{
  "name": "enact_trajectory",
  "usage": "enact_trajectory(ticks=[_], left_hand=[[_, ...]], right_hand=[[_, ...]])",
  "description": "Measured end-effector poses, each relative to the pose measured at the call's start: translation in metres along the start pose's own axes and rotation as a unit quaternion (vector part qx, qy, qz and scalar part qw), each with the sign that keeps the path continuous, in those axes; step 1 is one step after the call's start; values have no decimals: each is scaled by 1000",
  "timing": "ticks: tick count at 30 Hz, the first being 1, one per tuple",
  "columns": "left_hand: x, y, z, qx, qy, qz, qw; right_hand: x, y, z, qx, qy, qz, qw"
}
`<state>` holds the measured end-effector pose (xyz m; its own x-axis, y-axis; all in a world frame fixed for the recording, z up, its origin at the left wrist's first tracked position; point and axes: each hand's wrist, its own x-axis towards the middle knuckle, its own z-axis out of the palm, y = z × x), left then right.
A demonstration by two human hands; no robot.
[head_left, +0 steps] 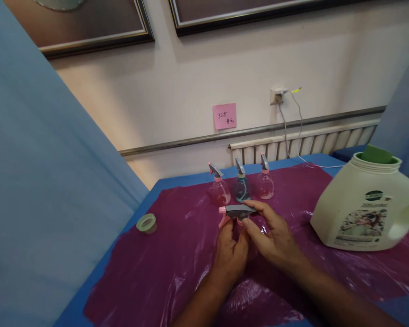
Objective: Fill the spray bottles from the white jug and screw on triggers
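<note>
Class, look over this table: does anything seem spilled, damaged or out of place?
Nothing looks clearly spilled or damaged. Slightly odd: the big cream jug stands uncapped, a green piece sticking up from its mouth; and the purple sheet is wrinkled, with an uneven edge, rather than lying smooth.

Dim indoor light, glare streaks on purple sheet [129,272], soft shadows on wall [191,86], blurred print on jug label [363,225]
</note>
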<state>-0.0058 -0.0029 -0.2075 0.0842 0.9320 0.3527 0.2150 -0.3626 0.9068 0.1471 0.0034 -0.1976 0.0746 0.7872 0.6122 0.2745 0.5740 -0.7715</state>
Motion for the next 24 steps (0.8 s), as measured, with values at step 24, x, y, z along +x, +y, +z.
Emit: enact_trajectory(ticks=[24], left_hand=[[-6,-13,4,36,0,10,999]], right_hand=[[14,-90,-54,126,319,-61,938]])
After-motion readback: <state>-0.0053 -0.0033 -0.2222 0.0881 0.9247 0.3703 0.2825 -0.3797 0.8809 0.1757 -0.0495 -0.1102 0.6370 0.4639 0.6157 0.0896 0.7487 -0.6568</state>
